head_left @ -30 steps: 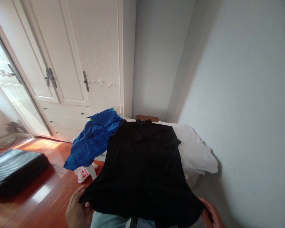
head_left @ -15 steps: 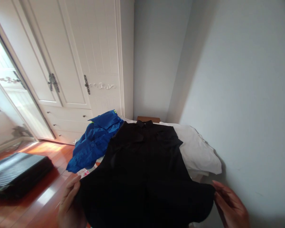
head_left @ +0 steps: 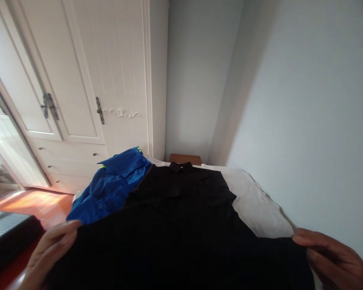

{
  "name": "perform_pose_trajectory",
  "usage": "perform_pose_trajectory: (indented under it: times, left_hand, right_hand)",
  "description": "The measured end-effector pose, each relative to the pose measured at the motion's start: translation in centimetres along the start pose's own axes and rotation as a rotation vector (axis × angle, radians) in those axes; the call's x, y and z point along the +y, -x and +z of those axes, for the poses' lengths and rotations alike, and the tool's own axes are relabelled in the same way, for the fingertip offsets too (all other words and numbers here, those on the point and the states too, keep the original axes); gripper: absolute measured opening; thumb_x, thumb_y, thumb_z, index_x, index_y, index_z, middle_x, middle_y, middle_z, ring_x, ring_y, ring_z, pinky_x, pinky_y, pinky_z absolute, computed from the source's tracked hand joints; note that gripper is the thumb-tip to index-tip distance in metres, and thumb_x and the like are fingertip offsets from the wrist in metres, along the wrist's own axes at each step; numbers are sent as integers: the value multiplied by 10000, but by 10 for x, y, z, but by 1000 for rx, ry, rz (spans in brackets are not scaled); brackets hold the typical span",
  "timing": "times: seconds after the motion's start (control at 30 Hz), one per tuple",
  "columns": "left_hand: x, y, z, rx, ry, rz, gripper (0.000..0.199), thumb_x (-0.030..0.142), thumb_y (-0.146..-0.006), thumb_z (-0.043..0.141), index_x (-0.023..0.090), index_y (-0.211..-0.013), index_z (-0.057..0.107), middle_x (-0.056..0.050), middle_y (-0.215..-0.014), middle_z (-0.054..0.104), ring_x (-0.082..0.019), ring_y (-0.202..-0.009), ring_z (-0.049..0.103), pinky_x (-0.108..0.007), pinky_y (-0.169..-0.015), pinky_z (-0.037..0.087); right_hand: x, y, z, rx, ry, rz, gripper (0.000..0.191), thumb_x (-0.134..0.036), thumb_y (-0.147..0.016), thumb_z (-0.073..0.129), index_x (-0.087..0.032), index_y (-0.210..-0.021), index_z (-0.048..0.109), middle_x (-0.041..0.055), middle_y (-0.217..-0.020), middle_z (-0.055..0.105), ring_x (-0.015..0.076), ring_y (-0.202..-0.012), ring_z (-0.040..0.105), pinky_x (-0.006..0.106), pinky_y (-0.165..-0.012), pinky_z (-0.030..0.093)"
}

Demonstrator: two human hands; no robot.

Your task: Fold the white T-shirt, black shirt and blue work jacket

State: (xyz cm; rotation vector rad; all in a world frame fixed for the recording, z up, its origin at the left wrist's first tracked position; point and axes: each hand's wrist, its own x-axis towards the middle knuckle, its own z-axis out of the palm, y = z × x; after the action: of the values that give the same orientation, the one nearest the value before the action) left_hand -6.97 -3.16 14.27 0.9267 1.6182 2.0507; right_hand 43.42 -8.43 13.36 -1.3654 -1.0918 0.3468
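Note:
A black collared shirt [head_left: 181,225] spreads across the middle of the view, its collar at the far end and its lower part towards me. At the lower left, my left hand [head_left: 53,245] pinches one edge of it. My right hand [head_left: 332,251] grips the opposite edge at the lower right. The cloth is drawn wide between both hands. Left of the black shirt lies a rumpled blue garment [head_left: 109,189] with yellow-green trim. White cloth [head_left: 254,197] shows from under the black shirt on the right.
A white wardrobe [head_left: 117,72] with dark handles stands at the back left. Grey-blue walls [head_left: 305,112] close off the right side. Behind the collar is a brown wooden piece [head_left: 185,158]. A dark ribbed case [head_left: 12,233] sits on the reddish wooden floor [head_left: 48,205].
Both hands have moved farther apart and a little upward, spreading the shirt's near part wider. The camera view has shifted slightly to the right and closer.

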Motion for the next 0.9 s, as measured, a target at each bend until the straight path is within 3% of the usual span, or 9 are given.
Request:
perform_pose_trajectory:
  times: [0.1,0.23,0.33,0.4,0.47,0.57,0.7,0.83,0.9]
  left_hand:
    - [22,-21,32,-153,74,-51,375,517,-605,779,257,-875,782,-21,-797,712,-229,-703,611,-314,-504,445]
    - [32,-80,120,-298,110,-7,462,466,-674,788,192,-1045,779,-12,-796,708,-170,-679,606,-293,-599,478]
    - [13,-137,201,-275,-128,173,372,350,-860,629,70,-1088,717,-113,-937,744,-214,-836,689,-335,-761,519]
    - [-11,-164,244,-432,-484,180,440,348,-989,470,-3,-1211,615,-224,-1043,735,-267,-911,719,-386,-804,527]
    - [-38,-177,267,-617,-721,248,495,414,-1012,481,-18,-1235,572,-317,-1140,701,-353,-1076,702,-444,-891,509]
    - [-71,-176,267,-772,-869,349,495,478,-1004,494,93,-1311,549,-275,-1266,683,-367,-1243,641,-438,-1009,467]
    - [-95,-171,235,-958,-1222,472,609,546,-980,468,123,-1418,470,-239,-1318,667,-372,-1267,626,-424,-1010,479]
    - [-104,-172,212,-927,-1284,504,594,572,-963,451,104,-1313,557,-240,-1248,693,-392,-1215,646,-439,-971,496]
    - [-108,-173,210,-897,-1253,467,574,599,-947,453,124,-1225,619,-228,-1209,712,-386,-1192,659,-429,-951,504]
  right_hand:
    - [-19,-37,15,-47,-98,48,453,-614,-379,953,-243,-563,769,157,-640,715,183,-412,564,297,-337,437]
    - [-38,-120,68,-168,-262,55,446,-543,-501,941,-205,-742,778,79,-627,684,171,-510,602,286,-447,466]
    - [-26,-193,127,-150,-271,103,351,-427,-664,846,-174,-879,733,30,-711,694,129,-612,612,259,-566,497]
    - [-1,-230,165,-124,-184,216,230,-369,-789,727,-162,-876,679,-7,-683,656,99,-599,589,253,-611,508]
    - [31,-249,193,-135,-51,347,162,-295,-805,697,-147,-806,632,2,-654,634,114,-579,603,270,-598,513]
    - [75,-252,209,-112,87,426,141,-232,-770,708,-168,-805,588,9,-676,626,152,-611,639,272,-577,515]
    - [108,-242,202,-144,186,397,236,-246,-763,709,-187,-970,611,68,-873,706,219,-840,709,301,-692,558]
    - [124,-239,189,-307,411,326,395,-350,-745,770,-161,-1075,663,159,-1075,739,320,-1088,691,406,-934,538]
    - [131,-237,183,-394,555,318,475,-402,-734,792,-139,-1112,674,202,-1164,724,356,-1147,671,430,-954,527]
